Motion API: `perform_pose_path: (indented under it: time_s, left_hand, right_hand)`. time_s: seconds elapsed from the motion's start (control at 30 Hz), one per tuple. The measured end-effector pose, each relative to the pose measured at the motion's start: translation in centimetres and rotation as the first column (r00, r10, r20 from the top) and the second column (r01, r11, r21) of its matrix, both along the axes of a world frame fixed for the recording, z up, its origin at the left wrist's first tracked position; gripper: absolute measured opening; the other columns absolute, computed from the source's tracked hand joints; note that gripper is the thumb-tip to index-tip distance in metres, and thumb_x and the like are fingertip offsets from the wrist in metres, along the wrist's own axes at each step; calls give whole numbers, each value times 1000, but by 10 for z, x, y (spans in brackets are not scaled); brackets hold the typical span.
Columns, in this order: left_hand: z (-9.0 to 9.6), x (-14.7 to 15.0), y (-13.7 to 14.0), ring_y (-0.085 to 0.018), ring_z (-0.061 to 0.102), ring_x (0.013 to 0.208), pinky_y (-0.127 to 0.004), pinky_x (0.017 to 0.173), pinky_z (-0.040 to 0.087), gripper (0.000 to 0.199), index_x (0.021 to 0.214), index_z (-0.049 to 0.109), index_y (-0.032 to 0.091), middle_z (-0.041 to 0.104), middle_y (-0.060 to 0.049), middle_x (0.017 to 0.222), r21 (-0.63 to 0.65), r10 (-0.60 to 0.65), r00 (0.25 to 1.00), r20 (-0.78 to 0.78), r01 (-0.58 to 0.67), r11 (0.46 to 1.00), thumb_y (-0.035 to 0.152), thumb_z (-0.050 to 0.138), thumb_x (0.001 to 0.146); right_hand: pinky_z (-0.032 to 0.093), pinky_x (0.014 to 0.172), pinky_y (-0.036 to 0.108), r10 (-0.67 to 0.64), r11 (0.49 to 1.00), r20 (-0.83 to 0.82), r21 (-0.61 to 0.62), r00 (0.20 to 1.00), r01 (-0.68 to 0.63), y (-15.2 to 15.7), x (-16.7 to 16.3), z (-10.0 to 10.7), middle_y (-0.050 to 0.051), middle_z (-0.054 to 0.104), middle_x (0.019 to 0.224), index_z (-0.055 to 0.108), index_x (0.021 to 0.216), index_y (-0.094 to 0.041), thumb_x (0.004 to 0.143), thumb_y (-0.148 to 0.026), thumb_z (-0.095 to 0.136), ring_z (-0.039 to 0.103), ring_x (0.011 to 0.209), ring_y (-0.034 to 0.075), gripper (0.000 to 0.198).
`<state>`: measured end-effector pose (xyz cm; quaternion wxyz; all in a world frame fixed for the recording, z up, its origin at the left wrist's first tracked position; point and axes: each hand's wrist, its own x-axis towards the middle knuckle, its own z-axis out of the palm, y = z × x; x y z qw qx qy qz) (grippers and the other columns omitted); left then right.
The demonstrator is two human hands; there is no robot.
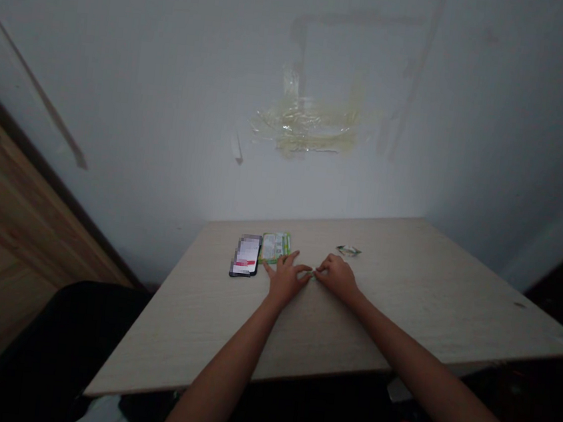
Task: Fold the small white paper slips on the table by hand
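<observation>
My left hand [285, 278] is low over the wooden table, thumb and forefinger pinched together while its other fingers spread apart. Two of those spread fingers reach the near edge of a flat green-and-white printed packet [276, 244]. Facing it, my right hand [339, 275] is closed, its fingertips pinched close to the left ones. A tiny greenish thing [312, 275] shows between the two pinches, too small to name. Behind my right hand lies a small folded piece of paper or wrapper [348, 250].
A phone [246, 256] with a lit screen, partly blurred, lies left of the packet. The pale table [188, 335] meets a white wall [176, 160] with yellowed tape [315, 124] on it. A dark chair-like shape [61, 342] stands at the left.
</observation>
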<state>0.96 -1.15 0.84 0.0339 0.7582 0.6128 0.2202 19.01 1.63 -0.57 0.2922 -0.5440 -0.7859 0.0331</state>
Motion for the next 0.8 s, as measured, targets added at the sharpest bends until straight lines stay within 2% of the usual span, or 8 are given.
perform_pose_path:
  time_s: [0.23,0.37,0.57,0.8]
  left_hand:
    - [-1,-1,-1,-31,37,136,-77,107,5,24,107,71,40,48,-1,148,8,11,1000,14,-11,1000,49,62,86]
    - [-2,-2,-1,-31,37,135,-77,108,2,25,107,71,40,49,-1,146,5,1,1000,9,-1,1000,49,61,86]
    - [-1,-2,1,-31,39,133,-77,108,0,19,101,73,39,53,0,142,12,-30,997,75,29,1000,45,66,84]
    - [3,-3,4,-29,47,128,-68,115,5,14,95,75,35,62,-1,131,21,-13,975,220,8,1000,38,69,82]
  right_hand:
    - [46,90,34,146,988,-195,-29,970,-155,8,15,-17,8,66,98,76,93,-20,84,-29,68,59,95,20,16]
    - [46,94,39,159,986,-219,-11,963,-165,10,19,-21,9,67,101,77,98,-20,78,-31,74,59,101,24,23]
    - [46,95,41,194,979,-257,-12,947,-203,9,18,-18,9,70,101,77,96,-21,75,-30,75,60,102,25,23]
    - [47,93,39,229,972,-355,24,906,-236,3,18,-8,7,73,96,76,93,-21,75,-27,73,63,99,23,19]
